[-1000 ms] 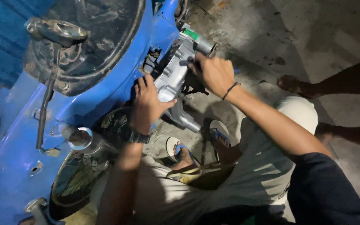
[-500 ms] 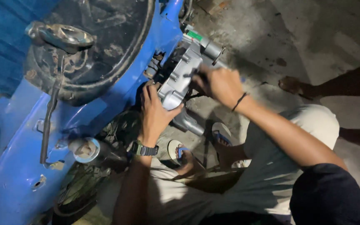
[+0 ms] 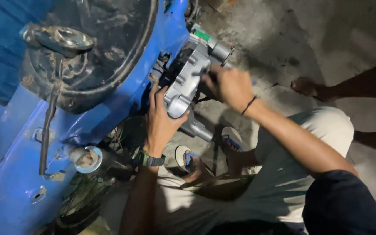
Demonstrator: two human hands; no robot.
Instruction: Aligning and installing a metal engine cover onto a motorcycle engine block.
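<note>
Bare grey concrete floor (image 3: 327, 39) open right of the silver cast-metal engine casing (image 3: 183, 85); blue painted metal scooter body (image 3: 109, 117) walls the left; another person's bare foot (image 3: 306, 86) nearby
</note>
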